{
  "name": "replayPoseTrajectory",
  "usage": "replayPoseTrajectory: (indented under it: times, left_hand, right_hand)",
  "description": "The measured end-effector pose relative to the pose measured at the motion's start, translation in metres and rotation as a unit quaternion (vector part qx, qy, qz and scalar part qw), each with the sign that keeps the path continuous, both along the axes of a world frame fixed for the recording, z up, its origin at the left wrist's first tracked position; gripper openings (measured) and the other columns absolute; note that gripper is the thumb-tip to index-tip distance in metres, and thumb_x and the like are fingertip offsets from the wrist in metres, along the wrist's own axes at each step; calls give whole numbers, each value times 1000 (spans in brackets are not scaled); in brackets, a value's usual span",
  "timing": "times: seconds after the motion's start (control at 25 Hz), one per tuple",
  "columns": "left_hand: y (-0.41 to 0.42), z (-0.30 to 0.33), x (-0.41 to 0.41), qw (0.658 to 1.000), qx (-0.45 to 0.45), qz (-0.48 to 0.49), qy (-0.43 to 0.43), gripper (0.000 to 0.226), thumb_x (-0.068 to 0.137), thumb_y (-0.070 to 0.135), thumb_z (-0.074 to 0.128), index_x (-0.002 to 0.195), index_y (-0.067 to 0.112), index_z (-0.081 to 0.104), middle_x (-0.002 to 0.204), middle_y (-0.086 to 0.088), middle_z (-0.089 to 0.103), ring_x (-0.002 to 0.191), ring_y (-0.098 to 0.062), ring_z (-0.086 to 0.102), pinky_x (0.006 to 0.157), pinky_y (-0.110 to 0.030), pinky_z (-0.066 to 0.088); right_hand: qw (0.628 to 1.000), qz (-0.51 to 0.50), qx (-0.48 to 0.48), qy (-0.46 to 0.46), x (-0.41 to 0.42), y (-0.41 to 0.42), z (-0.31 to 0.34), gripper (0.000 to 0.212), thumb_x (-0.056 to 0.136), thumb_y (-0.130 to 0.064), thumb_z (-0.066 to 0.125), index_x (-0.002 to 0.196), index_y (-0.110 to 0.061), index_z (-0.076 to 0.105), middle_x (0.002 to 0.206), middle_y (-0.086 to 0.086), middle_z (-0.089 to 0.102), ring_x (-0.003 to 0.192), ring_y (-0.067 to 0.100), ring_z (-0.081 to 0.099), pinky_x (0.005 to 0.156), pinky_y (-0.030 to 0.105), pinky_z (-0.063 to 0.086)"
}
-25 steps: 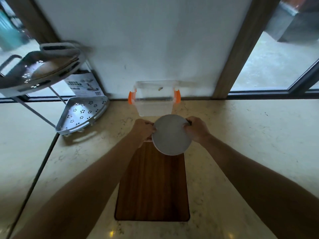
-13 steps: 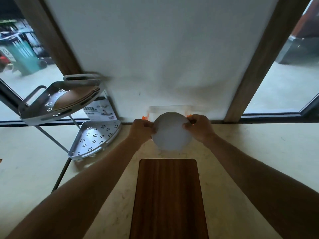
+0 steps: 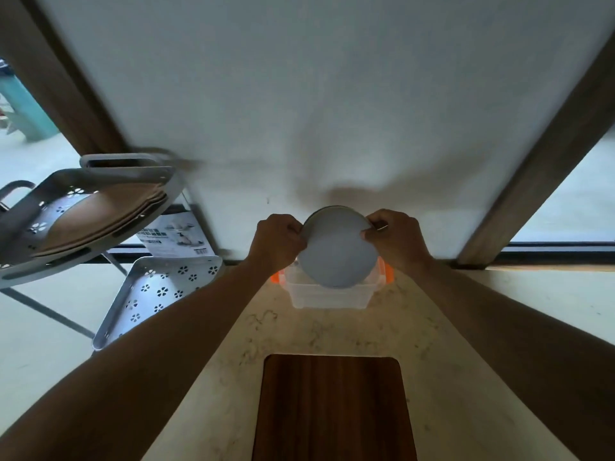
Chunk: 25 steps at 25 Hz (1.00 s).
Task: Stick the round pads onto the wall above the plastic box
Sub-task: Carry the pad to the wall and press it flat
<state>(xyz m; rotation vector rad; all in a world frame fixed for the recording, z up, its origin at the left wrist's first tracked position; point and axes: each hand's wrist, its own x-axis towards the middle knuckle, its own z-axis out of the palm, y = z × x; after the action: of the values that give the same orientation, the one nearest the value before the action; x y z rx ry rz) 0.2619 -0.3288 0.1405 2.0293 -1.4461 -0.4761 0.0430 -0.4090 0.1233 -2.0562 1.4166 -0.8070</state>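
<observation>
A grey round pad [image 3: 336, 249] is held upright in front of the white wall [image 3: 316, 94], its flat face towards me. My left hand [image 3: 278, 242] pinches its left rim and my right hand [image 3: 394, 239] pinches its right rim. Below and behind the pad stands the clear plastic box [image 3: 329, 296] with orange clips, against the foot of the wall. The pad covers the box's upper part. I cannot tell whether the pad touches the wall.
A metal corner rack [image 3: 159, 294] stands at the left, its upper shelf [image 3: 83, 214] holding brown round pads. A printed leaflet [image 3: 176, 237] leans behind it. A wooden board [image 3: 332, 407] lies on the marble counter [image 3: 466, 344] near me. Wooden window frames flank the wall.
Both hands have lifted the pad from just above the board up and forward, to above the box near the wall. My view has tilted upward.
</observation>
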Motion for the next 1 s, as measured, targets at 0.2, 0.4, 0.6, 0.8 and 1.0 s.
replayPoseTrajectory:
  times: [0.2, 0.4, 0.6, 0.8, 1.0]
  left_hand:
    - [-28, -6, 19, 1000, -2, -7, 17, 20, 68, 6, 70, 79, 21, 76, 60, 20, 62, 71, -18, 68, 75, -23, 51]
    - [-51, -31, 27, 999, 24, -5, -34, 18, 72, 6, 68, 85, 16, 76, 83, 1, 73, 79, -21, 66, 76, -22, 44]
    - [-59, -60, 24, 992, 9, -16, -121, 14, 76, 7, 65, 86, 10, 74, 91, -9, 75, 85, -30, 67, 73, -26, 45]
    - [-64, -77, 19, 985, -1, -39, -169, 15, 75, 4, 62, 84, 6, 74, 88, -17, 66, 83, -35, 62, 70, -32, 49]
    - [-66, -88, 20, 975, 8, -60, -212, 20, 76, 7, 61, 92, 9, 74, 92, -15, 70, 89, -36, 61, 81, -41, 51]
  right_hand:
    - [1000, 14, -12, 18, 15, -34, -6, 15, 76, -22, 75, 91, -20, 72, 81, -9, 63, 76, 10, 57, 61, 4, 29]
    - [999, 34, -10, 24, 25, -50, -25, 15, 75, -18, 75, 89, -19, 72, 81, -7, 67, 76, 12, 60, 63, 11, 37]
    - [995, 56, -54, 57, 25, -54, -55, 11, 76, -15, 71, 87, -14, 71, 79, 2, 69, 72, 19, 61, 65, 24, 44]
    - [990, 69, -90, 80, 21, -58, -73, 5, 76, -18, 72, 74, -14, 68, 64, 0, 62, 61, 18, 56, 55, 21, 39]
    - [987, 83, -88, 104, 22, -62, -81, 7, 78, -16, 72, 84, -13, 71, 75, 4, 69, 70, 21, 62, 64, 32, 51]
